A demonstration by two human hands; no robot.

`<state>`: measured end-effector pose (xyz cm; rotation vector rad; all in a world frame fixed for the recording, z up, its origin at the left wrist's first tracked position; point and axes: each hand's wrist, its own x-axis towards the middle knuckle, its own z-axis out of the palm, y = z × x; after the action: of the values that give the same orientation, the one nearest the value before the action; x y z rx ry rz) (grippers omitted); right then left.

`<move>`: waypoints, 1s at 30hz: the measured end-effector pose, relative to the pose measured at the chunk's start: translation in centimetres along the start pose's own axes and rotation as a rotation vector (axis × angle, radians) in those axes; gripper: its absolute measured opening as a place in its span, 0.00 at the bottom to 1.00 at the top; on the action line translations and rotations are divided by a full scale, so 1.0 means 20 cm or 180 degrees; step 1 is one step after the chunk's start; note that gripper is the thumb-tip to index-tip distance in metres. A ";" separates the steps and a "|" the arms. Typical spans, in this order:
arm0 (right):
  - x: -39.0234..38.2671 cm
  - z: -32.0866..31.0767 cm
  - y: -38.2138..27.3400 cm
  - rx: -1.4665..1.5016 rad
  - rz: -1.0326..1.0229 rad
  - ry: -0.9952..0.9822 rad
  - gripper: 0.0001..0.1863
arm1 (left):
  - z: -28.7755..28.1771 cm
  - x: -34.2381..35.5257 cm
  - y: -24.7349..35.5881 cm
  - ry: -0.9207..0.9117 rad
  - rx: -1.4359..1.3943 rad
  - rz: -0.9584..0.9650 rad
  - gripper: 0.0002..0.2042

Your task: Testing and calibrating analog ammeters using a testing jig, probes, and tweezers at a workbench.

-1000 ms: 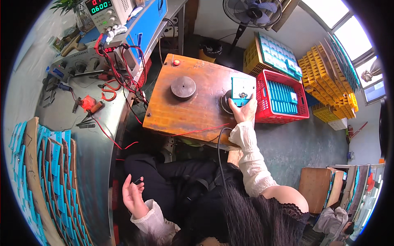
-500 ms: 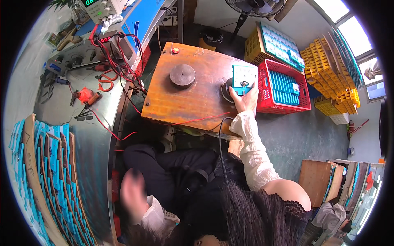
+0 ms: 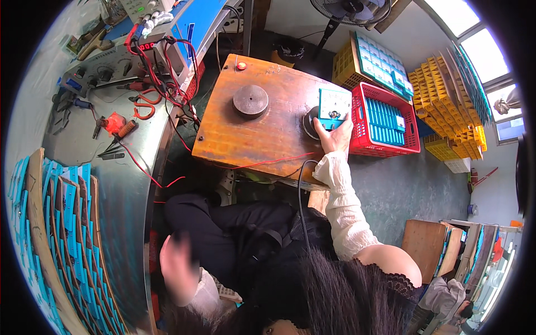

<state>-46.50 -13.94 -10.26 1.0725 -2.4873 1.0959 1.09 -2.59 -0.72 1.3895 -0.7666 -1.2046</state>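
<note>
My right hand (image 3: 335,134) grips a teal-and-white panel meter (image 3: 335,102) at the right side of a wooden board top (image 3: 254,139). The meter sits over a dark round disc (image 3: 310,123), partly hidden by it and my hand. Another round grey metal disc (image 3: 250,100) lies on the wood to the left, near a small red button (image 3: 241,66). My left hand (image 3: 177,268) is low at the left beside my dark-clothed leg, smeared by blur, so I cannot make out its fingers or what they hold.
At left, a steel bench (image 3: 128,190) carries tools, red leads, instruments (image 3: 148,46) and rows of teal pieces (image 3: 61,223). Right of the wooden top are a red crate (image 3: 411,137) of teal units and stacked yellow trays (image 3: 430,100). A fan (image 3: 352,10) stands behind.
The view has shifted, so the bench and wooden top sit higher in the picture. My left hand has become blurred; earlier it held a small dark object. My right hand stays on the meter.
</note>
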 end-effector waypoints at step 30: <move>0.05 0.66 -0.72 0.1054 -0.1113 -0.0973 0.43 | -0.36 -0.49 -0.04 0.2317 -0.0215 -0.0053 0.14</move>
<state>-36.01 -30.53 -11.11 1.8118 -2.2389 1.3409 5.00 8.98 0.17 1.6255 -0.1977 -0.6409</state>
